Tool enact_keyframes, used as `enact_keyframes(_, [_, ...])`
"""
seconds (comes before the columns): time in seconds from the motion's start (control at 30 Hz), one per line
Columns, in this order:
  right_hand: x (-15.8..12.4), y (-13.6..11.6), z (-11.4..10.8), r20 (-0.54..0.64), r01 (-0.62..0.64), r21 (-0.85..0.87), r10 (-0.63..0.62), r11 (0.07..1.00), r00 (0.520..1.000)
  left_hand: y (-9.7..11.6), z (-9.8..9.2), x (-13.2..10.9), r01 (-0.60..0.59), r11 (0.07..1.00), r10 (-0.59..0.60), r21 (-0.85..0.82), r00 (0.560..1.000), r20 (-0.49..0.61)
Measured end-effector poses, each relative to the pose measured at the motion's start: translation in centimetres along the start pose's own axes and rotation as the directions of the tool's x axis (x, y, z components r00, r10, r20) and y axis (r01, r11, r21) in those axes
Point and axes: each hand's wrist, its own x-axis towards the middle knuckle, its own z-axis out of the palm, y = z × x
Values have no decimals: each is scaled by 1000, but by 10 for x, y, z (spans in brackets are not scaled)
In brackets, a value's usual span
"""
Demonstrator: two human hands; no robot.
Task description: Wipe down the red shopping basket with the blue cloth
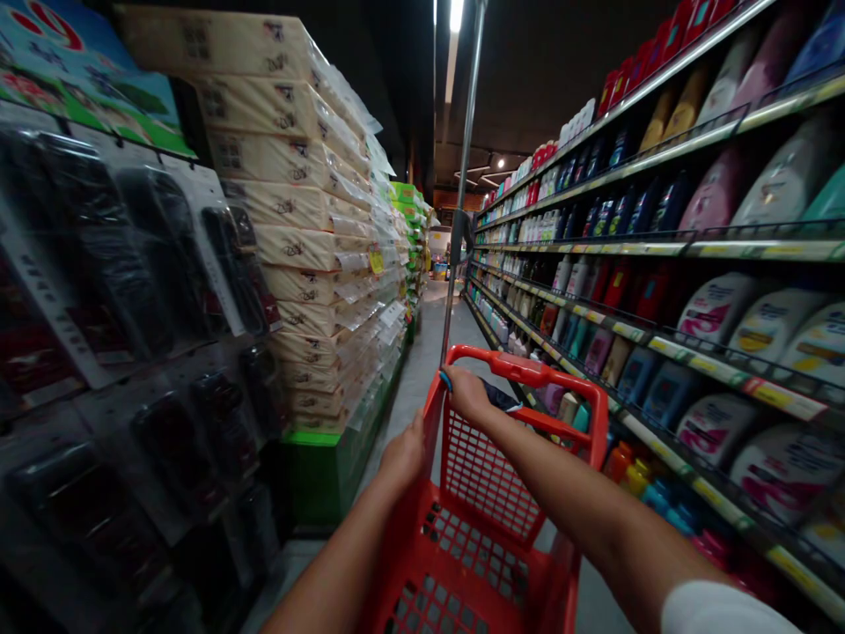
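Supermarket aisle [422, 370], shampoo shelves [660, 246] on the right, tissue packs [290, 202] stacked on the left. Left hand [402, 458] is wrapped around the red cart's [508, 363] side, right hand [467, 394] gripping its handle.

A smooth grey floor [422, 379] runs down the aisle, with a red plastic shopping cart [475, 493] standing on it. To the right, long metal shelves [687, 249] with yellow-labelled edges carry rows of white-and-pink plastic bottles [716, 308]. To the left, a low green base [317, 480] bears a tall stack of plastic-wrapped paper tissue packs [297, 255].
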Motion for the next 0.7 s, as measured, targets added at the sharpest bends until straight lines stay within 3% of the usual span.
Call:
enact_keyframes(0.13, [-50,5,-16,52,29,-27,-27,999,998,-4,-4,-8,18,999,-18,-35,1000,-8])
enact_keyframes(0.37, [-128,48,-27,39,-236,-229,251,945,967,-15,-14,-17,81,990,-87,-112,995,-46])
enact_keyframes(0.47, [-133,61,-23,31,-223,-248,238,943,971,-15,-16,-22,98,985,-108,-145,992,-64])
enact_keyframes(0.7, [-102,69,-16,22,-107,-221,115,969,993,-1,-6,-37,170,976,-183,-137,980,-82])
